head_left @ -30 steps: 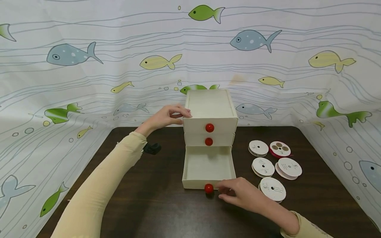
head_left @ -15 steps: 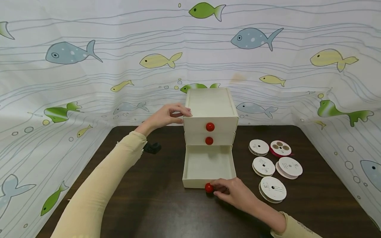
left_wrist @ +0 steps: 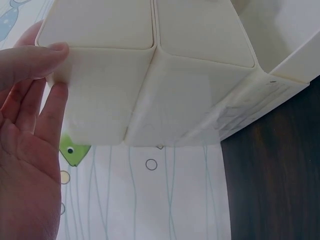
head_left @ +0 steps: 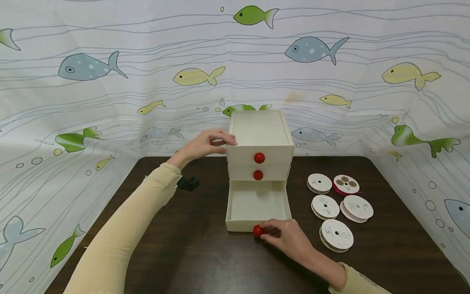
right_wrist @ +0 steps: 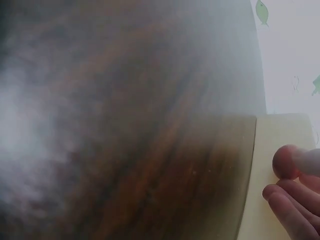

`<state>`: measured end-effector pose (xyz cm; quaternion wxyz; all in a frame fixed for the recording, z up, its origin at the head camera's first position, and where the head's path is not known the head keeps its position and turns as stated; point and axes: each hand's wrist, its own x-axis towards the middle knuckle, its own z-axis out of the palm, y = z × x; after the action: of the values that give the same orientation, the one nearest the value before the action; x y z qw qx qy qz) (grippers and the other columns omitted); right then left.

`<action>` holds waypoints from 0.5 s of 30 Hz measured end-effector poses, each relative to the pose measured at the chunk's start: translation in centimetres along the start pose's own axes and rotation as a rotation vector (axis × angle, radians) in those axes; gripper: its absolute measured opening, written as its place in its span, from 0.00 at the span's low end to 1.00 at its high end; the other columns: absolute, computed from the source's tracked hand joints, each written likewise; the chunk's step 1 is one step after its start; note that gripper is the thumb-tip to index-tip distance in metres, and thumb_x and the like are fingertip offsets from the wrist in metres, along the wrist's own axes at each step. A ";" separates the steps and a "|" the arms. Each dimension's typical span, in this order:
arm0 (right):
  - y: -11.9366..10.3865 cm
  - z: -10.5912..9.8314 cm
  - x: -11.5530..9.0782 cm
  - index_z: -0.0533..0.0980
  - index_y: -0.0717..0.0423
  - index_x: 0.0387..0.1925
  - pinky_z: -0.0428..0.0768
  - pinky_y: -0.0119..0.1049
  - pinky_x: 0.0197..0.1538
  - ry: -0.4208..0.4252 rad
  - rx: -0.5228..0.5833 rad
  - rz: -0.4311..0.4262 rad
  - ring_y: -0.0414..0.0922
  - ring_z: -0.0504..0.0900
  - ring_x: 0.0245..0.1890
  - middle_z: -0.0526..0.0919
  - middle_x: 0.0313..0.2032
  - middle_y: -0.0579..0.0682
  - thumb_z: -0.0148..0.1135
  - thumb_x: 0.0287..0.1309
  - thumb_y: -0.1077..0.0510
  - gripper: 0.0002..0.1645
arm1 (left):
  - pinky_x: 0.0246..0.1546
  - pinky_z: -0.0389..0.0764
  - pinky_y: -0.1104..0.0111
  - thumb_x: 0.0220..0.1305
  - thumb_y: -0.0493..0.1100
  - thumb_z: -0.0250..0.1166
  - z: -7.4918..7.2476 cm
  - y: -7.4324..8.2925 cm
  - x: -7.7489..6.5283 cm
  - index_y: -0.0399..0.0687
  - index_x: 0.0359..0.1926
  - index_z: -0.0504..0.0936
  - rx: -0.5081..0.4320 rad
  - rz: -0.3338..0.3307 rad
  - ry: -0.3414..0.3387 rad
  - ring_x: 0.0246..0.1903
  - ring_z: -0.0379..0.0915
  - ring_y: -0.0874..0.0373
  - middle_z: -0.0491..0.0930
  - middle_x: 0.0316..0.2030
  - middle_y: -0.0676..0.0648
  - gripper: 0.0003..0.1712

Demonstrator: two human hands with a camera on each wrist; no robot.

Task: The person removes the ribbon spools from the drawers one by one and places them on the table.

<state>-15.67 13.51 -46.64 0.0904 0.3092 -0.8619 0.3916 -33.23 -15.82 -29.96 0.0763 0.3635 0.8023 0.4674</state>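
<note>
A white cabinet [head_left: 260, 127] with three drawers stands at the middle of the table. Its bottom drawer [head_left: 240, 226] is pulled out, and nothing lies inside. The two upper drawers are closed, each with a red knob. At the cabinet's upper left edge, my left hand [head_left: 205, 145] grips the corner; its thumb and fingers show around that edge in the left wrist view. My right hand [head_left: 291, 241] pinches the bottom drawer's red knob [head_left: 258, 231] between thumb and fingers. The right wrist view shows the same knob [right_wrist: 286, 162] at the fingertips.
Several ribbon spools [head_left: 324, 207] lie flat on the dark table [head_left: 205, 261] to the right of the cabinet. A small black object [head_left: 189, 183] sits partly behind the left forearm. A fish-patterned cloth [head_left: 147, 49] surrounds the table at back and sides.
My right hand has moved left from beside the bottom drawer's knob and now pinches it. The left hand stays on the cabinet's corner. The drawer looks about as far out as before.
</note>
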 end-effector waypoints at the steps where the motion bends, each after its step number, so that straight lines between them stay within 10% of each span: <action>1: 0.0 0.0 0.1 0.85 0.49 0.39 0.85 0.22 0.35 0.005 -0.003 0.009 0.28 0.85 0.33 0.90 0.37 0.43 0.75 0.50 0.59 0.12 | 0.72 0.69 0.52 0.62 0.29 0.65 0.0 0.0 0.0 0.35 0.52 0.83 0.000 0.001 -0.003 0.70 0.65 0.50 0.76 0.57 0.38 0.16; 15: 0.9 -0.1 1.9 0.85 0.47 0.37 0.86 0.24 0.36 0.074 -0.076 0.058 0.31 0.86 0.32 0.90 0.36 0.41 0.77 0.49 0.56 0.12 | 0.72 0.69 0.50 0.63 0.30 0.65 -0.1 0.0 -0.1 0.35 0.53 0.83 0.002 0.006 -0.005 0.70 0.64 0.49 0.76 0.58 0.38 0.16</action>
<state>-17.75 13.13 -46.40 0.1225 0.2658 -0.8808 0.3723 -33.23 -15.92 -29.97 0.0767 0.3671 0.8015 0.4657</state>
